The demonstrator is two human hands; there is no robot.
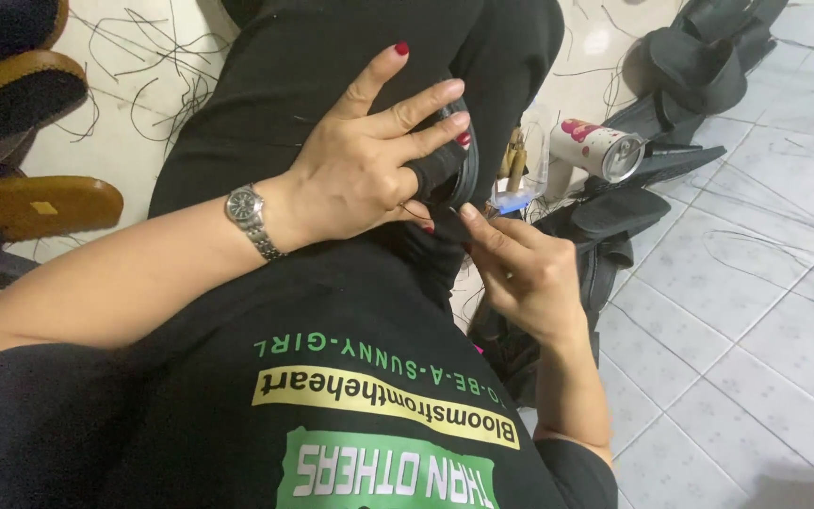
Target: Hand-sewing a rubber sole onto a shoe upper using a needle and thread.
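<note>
the black sandal strap piece (451, 179) lies on the person's lap over the black trousers (313, 85), just right of frame centre. judged light, soft and flexible, a thin band that bends around the fingers; grip is best taken at its edge near the 6 o'clock end, where both hands meet. its long axis runs roughly from 12 o'clock to 6 o'clock, curved, upper end pointing toward 1 o'clock.

left hand (369, 160): fingers spread and pressed flat over the piece, 1 fingertip covered by a black guard, wristwatch (252, 219) at 9 o'clock of it.

right hand (525, 269): thumb and forefinger pinched together at the lower edge; whether they hold a thread or needle cannot be told.

a toppled drink can (597, 149) lies at 3 o'clock, black sandal parts (699, 66) at 2 o'clock, brown soles (35, 203) at 9 o'clock on the tiled floor (756, 330)
</note>
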